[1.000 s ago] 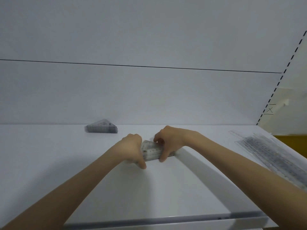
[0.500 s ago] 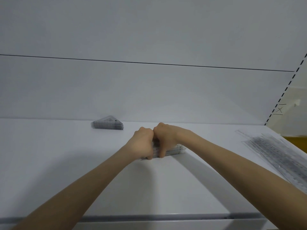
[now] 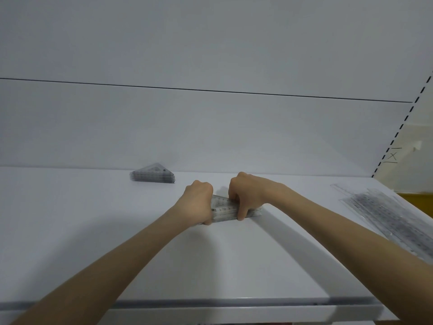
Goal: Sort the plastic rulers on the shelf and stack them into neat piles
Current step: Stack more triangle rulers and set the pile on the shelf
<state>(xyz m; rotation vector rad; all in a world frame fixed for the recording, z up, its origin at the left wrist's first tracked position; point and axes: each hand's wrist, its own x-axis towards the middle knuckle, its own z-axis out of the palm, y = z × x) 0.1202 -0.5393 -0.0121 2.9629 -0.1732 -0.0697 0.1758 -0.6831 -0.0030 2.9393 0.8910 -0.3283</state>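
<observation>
Gripping a stack of clear rulers (image 3: 225, 208) on the shelf (image 3: 93, 231), left hand (image 3: 199, 202) and right hand (image 3: 246, 195) fingers closed around it.

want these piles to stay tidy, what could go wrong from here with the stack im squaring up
The stack of rulers is pinched only between your left hand and right hand; slick plastic could fan out on release. The loose long rulers lie near the shelf right edge and could slide off if bumped.
</observation>
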